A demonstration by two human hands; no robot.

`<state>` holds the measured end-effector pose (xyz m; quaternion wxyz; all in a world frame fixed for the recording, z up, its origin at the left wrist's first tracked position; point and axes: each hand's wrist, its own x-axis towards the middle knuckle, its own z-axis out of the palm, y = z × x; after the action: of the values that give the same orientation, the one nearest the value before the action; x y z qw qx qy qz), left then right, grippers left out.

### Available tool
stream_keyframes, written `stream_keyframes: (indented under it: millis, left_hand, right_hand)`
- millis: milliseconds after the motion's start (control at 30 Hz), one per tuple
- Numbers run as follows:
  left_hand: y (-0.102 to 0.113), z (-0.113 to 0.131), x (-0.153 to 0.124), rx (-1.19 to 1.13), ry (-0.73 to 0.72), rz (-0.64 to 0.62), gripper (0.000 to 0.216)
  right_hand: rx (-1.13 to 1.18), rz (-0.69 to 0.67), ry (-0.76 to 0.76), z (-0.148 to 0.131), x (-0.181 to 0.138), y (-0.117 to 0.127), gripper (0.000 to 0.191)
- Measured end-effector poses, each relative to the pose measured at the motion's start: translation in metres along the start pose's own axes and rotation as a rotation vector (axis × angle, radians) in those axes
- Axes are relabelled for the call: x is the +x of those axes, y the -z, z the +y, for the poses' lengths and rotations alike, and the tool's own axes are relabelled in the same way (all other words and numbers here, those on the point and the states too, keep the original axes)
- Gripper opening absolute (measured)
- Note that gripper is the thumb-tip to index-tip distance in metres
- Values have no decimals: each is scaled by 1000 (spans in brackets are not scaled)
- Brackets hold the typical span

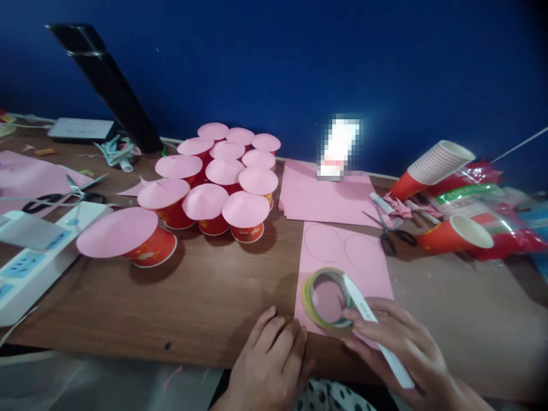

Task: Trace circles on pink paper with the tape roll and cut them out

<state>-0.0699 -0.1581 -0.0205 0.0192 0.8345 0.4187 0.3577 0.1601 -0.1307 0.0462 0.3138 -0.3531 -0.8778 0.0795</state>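
Observation:
On a sheet of pink paper (368,291) at the table's front edge stands a roll of tape (308,299), with green and yellow sides. Two pencil-like circles are drawn on the sheet above it. My right hand (398,337) has its fingertips at the roll's right wall. A long white pen-like stick (363,305) with small dark print slants across that hand, held in its fingers; its exact kind is unclear. My left hand (274,348) lies on the table by the sheet's lower left corner, fingers loosely bent and holding nothing.
Several red paper cups (154,245) with pink paper discs stand left of centre. Behind the sheet lies a pink paper stack (299,194) and a bright phone-like screen (340,148). Scissors (389,234) and stacked cups (440,162) are right; a power strip (55,245) lies left.

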Motion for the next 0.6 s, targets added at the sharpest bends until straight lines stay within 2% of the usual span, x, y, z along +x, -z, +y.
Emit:
stream_keyframes:
  millis: [133, 400, 600]
  left_hand:
    - [-5, -3, 2, 26, -21, 94, 22]
    - [-6, -9, 9, 28, -44, 102, 22]
    - [-8, -10, 9, 84, -34, 116, 32]
  right_hand:
    - [13, 79, -72, 4, 2, -2, 52]
    - [66, -21, -284, 9, 4, -25, 72]
    - [102, -49, -349, 9, -2, -33, 70]
